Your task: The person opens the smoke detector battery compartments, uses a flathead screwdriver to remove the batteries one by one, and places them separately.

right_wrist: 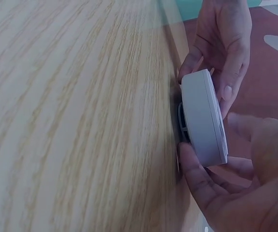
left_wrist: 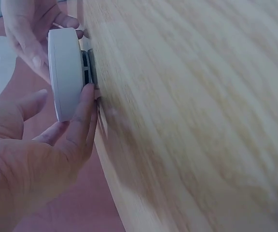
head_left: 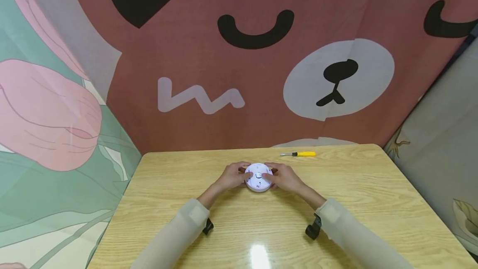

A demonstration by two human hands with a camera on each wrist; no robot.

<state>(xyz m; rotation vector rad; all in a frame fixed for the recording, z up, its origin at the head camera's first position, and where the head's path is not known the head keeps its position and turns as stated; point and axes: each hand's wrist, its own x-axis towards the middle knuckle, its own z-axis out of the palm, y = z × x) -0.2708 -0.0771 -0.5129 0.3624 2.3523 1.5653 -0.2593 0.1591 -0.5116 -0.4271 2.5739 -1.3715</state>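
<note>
A round white smoke detector (head_left: 258,186) is held between both hands near the middle of the table. Its flat back, with small markings and a raised centre, faces up. In the right wrist view, the slotted, vented side of the detector (right_wrist: 201,116) faces the wooden tabletop, close over it. My left hand (head_left: 232,176) grips the left rim, thumb over the upper face and fingers beneath. From the other side my right hand (head_left: 286,178) holds the right rim the same way. The left wrist view shows fingers (left_wrist: 83,104) tucked under the vented part.
A screwdriver (head_left: 306,154) with a yellow handle lies beyond the hands near the table's back edge, its tip pointing left. Printed cloth (head_left: 261,123) hangs right behind the wooden table (head_left: 179,165). Black wrist devices (head_left: 313,231) hang below both sleeves.
</note>
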